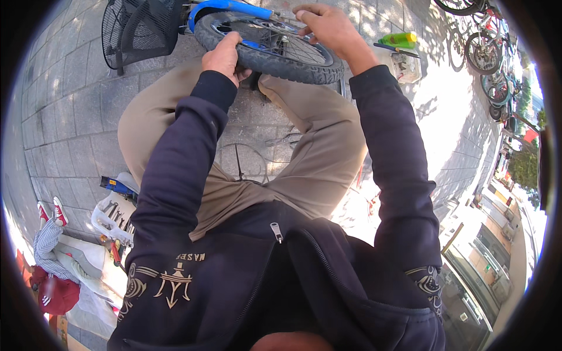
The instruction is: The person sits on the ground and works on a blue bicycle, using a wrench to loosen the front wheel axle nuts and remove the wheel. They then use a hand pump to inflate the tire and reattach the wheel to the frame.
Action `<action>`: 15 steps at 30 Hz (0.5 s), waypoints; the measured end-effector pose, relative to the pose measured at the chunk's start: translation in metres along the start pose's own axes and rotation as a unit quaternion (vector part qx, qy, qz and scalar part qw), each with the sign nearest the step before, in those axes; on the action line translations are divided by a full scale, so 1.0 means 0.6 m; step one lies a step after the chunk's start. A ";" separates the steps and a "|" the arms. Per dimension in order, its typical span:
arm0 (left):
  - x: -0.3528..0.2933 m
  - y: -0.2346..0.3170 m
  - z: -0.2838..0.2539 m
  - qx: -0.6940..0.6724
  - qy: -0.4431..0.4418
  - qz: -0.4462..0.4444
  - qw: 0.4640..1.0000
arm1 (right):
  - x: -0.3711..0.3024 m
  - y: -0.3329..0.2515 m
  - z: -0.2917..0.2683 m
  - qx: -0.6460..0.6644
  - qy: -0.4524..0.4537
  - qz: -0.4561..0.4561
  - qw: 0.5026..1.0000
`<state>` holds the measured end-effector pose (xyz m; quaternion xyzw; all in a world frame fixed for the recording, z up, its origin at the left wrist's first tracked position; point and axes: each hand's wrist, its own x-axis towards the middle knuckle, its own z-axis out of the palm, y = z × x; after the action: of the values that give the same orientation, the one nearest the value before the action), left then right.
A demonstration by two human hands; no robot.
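Person is sitting over a small black knobby rubber bicycle tyre on a spoked wheel (pixel 275 50), far centre, just beyond the knees. Left hand (pixel 224 55) is gripping the near left side of the tyre, fingers (pixel 233 40) clamped over the tread. Right hand (pixel 328 26) is resting on the far right side of the wheel by the spokes, fingers curled together; cannot tell what they are pinching. Blue metal mudguard (pixel 225 7) is arching over the wheel's far edge. Black wire mesh basket (pixel 137 26) is sitting far left. Green plastic bottle (pixel 398 40) is lying far right on the grey paved floor (pixel 64 105). White tool tray (pixel 111 219) is lying near left. Parked bicycles (pixel 483 47) are standing far right.
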<state>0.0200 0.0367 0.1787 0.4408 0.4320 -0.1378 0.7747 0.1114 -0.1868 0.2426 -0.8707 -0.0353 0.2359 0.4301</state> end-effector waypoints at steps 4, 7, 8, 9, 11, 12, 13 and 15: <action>-0.001 -0.009 0.018 -0.001 -0.025 0.005 1.000 | -0.175 0.060 -0.115 -0.002 0.051 0.167 0.985; 0.036 -0.017 0.012 0.021 -0.046 0.009 0.999 | -0.268 0.086 -0.149 -0.125 0.026 0.264 0.956; 0.041 -0.018 0.012 0.036 -0.057 0.002 0.998 | -0.290 0.098 -0.155 -0.144 0.028 0.269 0.952; 0.046 -0.019 0.009 0.037 -0.073 -0.003 0.997 | -0.307 0.114 -0.159 -0.162 0.030 0.273 0.948; 0.032 -0.024 0.012 0.045 -0.085 0.000 0.995 | -0.343 0.127 -0.156 -0.202 0.016 0.295 0.934; 0.026 -0.024 0.015 0.049 -0.091 0.003 0.995 | -0.352 0.152 -0.149 -0.261 -0.001 0.258 0.930; 0.023 -0.027 0.021 0.040 -0.088 0.002 0.995 | -0.362 0.188 -0.143 -0.323 -0.014 0.223 0.920; 0.008 -0.024 0.025 0.044 -0.050 0.008 0.998 | -0.371 0.204 -0.119 -0.369 -0.040 0.207 0.905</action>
<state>0.0225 0.0173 0.1708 0.4709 0.3828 -0.1719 0.7760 -0.0716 -0.3748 0.2709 -0.9447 0.0444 0.3244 0.0172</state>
